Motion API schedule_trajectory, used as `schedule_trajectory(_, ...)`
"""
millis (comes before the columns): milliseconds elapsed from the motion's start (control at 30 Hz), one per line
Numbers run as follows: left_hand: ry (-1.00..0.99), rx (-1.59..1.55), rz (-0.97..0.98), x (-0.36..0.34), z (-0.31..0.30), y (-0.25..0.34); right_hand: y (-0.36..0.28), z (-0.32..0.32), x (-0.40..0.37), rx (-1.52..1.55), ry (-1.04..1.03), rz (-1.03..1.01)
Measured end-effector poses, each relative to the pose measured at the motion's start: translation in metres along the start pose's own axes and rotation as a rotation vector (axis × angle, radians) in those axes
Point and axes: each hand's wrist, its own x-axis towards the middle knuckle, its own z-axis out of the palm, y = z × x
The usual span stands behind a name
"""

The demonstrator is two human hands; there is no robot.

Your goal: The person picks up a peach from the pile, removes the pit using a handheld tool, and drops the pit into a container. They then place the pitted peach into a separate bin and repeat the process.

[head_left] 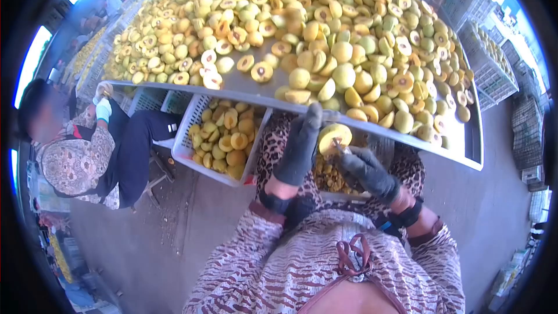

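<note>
A halved yellow peach (pixel 333 135), cut face up with a brown centre, is held over my lap just below the tray edge. My left hand (pixel 299 145), in a dark glove, closes on the peach half from its left side; some of its fingers are hidden. My right hand (pixel 369 171), gloved too, is closed round a small pitting tool (pixel 339 147), whose thin metal end meets the cut face. Its handle is hidden in the fingers. Beneath the hands, a container holds brown pits and scraps (pixel 331 179).
A large metal tray (pixel 247 84) ahead bears heaped peach halves (pixel 343 52). To the left, a white crate (pixel 181 142) holds more halves. A co-worker (pixel 81 157) sits at far left. Stacked crates (pixel 488 64) stand at right.
</note>
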Motion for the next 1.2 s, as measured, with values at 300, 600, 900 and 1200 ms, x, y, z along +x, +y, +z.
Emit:
schedule_trajectory(300,-0.003,-0.511,0.311,-0.001,0.027,0.031,0.039,-0.004,0.059,-0.755,0.223,-0.91)
schedule_trajectory(600,-0.299,-0.339,0.461,-0.002,0.034,0.051,0.013,0.0,0.028,-0.317,-0.047,-0.67)
schedule_trajectory(900,-0.143,-0.362,0.418,-0.02,0.007,0.044,-0.007,0.007,0.032,-0.226,-0.275,-0.138)
schedule_trajectory(1200,-0.161,-0.917,0.074,-0.015,-0.063,0.007,0.024,0.022,0.059,-0.731,-0.215,-0.533)
